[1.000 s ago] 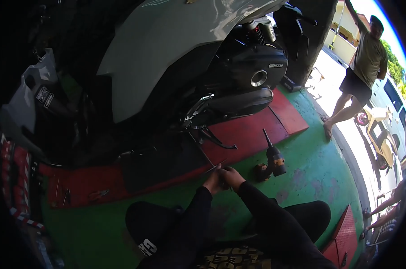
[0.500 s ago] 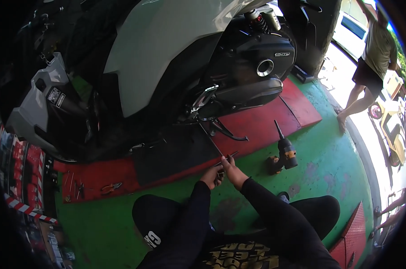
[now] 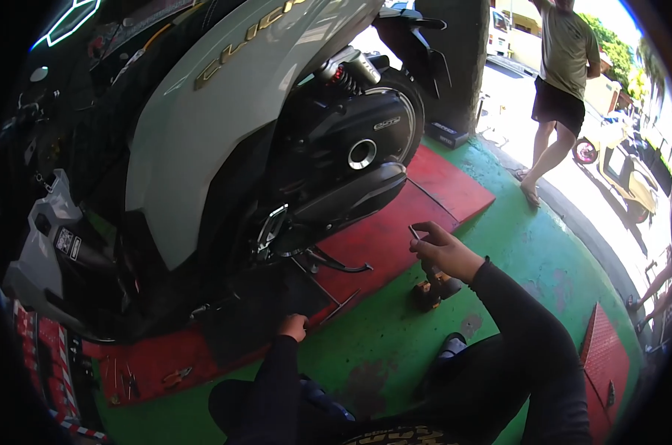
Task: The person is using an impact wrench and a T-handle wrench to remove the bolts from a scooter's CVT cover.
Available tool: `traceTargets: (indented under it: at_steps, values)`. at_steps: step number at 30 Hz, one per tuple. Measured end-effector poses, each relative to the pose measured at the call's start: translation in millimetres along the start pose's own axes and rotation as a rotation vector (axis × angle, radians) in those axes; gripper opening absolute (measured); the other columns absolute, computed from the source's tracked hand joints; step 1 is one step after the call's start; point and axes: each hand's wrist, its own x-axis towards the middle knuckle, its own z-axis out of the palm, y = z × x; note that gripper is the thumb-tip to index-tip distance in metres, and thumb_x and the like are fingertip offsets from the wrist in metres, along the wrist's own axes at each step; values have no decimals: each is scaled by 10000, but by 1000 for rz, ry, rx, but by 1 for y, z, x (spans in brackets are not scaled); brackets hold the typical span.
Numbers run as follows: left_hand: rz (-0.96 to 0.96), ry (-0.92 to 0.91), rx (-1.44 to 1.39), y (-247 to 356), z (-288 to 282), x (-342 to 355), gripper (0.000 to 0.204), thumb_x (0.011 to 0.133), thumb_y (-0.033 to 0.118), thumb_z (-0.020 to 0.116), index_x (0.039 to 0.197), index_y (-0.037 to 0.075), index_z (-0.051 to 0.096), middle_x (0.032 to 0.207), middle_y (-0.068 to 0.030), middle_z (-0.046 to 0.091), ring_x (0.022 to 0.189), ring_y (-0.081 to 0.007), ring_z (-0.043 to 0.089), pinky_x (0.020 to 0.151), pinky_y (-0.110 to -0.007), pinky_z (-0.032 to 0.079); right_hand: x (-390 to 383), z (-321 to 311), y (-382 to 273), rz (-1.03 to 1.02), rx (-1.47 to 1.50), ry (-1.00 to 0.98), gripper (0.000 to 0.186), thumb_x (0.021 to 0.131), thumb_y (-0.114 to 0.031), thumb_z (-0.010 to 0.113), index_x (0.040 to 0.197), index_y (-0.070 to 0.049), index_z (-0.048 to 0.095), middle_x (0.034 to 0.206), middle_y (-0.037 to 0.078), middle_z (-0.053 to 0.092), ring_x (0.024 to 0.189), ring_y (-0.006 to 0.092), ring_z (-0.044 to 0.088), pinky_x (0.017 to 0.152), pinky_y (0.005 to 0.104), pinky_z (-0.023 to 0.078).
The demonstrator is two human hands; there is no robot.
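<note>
My left hand (image 3: pixel 294 327) is closed by the edge of the red lift platform (image 3: pixel 351 256); what its fingers hold is hidden. To its right, a T-handle wrench (image 3: pixel 326 289) slants from under the scooter (image 3: pixel 317 144), its crossbar over the platform edge. My right hand (image 3: pixel 448 252) is curled over the top of a black and orange cordless drill (image 3: pixel 430 294) on the green floor. A shiny tip of the drill bit (image 3: pixel 415 233) shows at the thumb and forefinger. The hand hides the chuck and most of the bit.
Orange-handled pliers (image 3: pixel 177 377) and several slim tools (image 3: pixel 124 382) lie on the platform's left end. The scooter's kickstand (image 3: pixel 343 265) reaches out over the platform. A person (image 3: pixel 562 96) stands at the far right beside a yellow scooter (image 3: pixel 625 174). A red ramp (image 3: pixel 605 363) lies at right.
My hands, together at the wrench handle before, have parted. The right one has gone right to the drill; the left one has drawn back left. The view has turned toward the right.
</note>
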Motion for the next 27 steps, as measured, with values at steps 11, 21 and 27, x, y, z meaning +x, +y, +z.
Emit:
traceTargets:
  at_steps: [11, 21, 27]
  values:
    - [10, 176, -109, 54, -53, -12, 173, 749, 93, 666, 915, 59, 705, 885, -104, 672, 820, -313, 640, 742, -391, 516, 86, -23, 60, -103, -442, 49, 550, 909, -404, 590, 1264, 12, 534, 1100, 193, 650, 955, 285, 643, 839, 348, 506]
    - [-2, 870, 222, 96, -140, -13, 403, 885, 207, 593, 1201, -17, 481, 1162, -215, 564, 1056, -360, 552, 979, -397, 417, 193, -13, 82, 19, 536, 395, 621, 920, -545, 492, 1236, -14, 555, 1189, 174, 579, 1034, 285, 557, 871, 411, 448]
    - [2, 655, -238, 87, -119, 4, 465, 929, 279, 538, 1272, -19, 441, 1214, -221, 556, 1145, -368, 531, 1036, -425, 375, 244, 0, 96, -155, 964, 494, 689, 913, -619, 449, 1273, -38, 541, 1282, 192, 530, 1157, 306, 492, 984, 484, 341]
